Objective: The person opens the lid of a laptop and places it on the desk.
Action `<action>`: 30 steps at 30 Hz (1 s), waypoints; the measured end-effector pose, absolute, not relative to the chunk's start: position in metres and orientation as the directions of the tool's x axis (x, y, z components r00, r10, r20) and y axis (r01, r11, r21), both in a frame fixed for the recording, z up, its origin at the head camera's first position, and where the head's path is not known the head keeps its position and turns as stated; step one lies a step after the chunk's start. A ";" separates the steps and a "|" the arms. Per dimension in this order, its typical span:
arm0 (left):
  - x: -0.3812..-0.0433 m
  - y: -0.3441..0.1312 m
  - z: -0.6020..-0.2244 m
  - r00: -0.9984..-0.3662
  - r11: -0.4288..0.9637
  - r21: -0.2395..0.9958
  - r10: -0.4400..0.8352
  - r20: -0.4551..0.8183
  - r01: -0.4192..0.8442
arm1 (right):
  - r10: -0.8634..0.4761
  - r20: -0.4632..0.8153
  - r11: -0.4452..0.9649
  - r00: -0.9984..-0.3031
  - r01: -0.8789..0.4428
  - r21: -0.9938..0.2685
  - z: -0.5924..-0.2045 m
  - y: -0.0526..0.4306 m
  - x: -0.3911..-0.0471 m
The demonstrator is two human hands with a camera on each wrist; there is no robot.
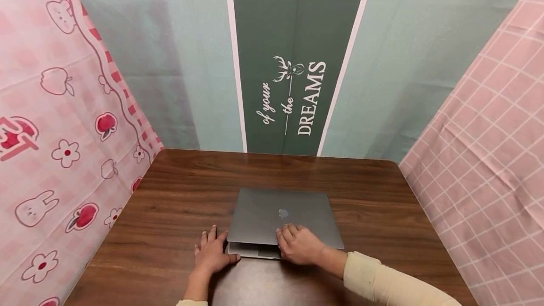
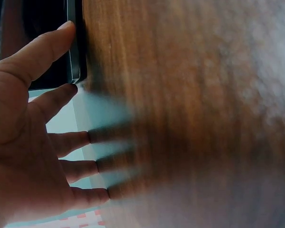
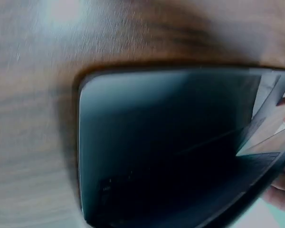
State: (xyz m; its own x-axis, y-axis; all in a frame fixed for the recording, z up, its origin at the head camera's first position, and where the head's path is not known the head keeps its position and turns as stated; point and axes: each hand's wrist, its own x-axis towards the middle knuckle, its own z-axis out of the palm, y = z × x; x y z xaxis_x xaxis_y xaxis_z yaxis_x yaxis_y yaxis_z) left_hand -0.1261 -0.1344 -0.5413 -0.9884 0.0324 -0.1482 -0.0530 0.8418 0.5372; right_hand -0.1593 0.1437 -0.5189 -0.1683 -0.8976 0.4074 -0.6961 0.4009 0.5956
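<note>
A grey laptop sat on the wood-grain bench, toward the near side, its lid lifted slightly and a narrow gap showing above the base. The right hand pinched the lid at its front edge, right of the gap's visible stretch. The left hand was spread beside the left front corner, thumb at the base's front edge and the other fingers fanned apart over the bench. A pale sleeve covered the right forearm. Behind the bench hung a green printed curtain, with a pink fruit-and-rabbit cloth to the left and a pink checked cloth to the right.
</note>
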 end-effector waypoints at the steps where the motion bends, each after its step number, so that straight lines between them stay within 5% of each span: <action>1: -0.126 -0.134 -0.541 -0.988 0.842 0.536 0.033 -0.148 -0.052 | -0.899 0.406 0.396 -0.162 -0.696 0.599 -0.517 0.145 -0.161; 13: -0.127 -0.133 -0.543 -0.989 0.843 0.536 0.037 -0.144 -0.046 | -0.870 0.487 0.379 -0.079 -0.738 0.558 -0.498 0.150 -0.184; 22: -0.127 -0.132 -0.542 -0.986 0.837 0.546 0.049 -0.161 -0.047 | -0.856 0.478 0.436 -0.196 -0.770 0.465 -0.483 0.151 -0.190; 30: -0.126 -0.134 -0.541 -0.987 0.842 0.538 0.038 -0.158 -0.053 | -0.857 0.464 0.443 -0.224 -0.781 0.440 -0.465 0.149 -0.200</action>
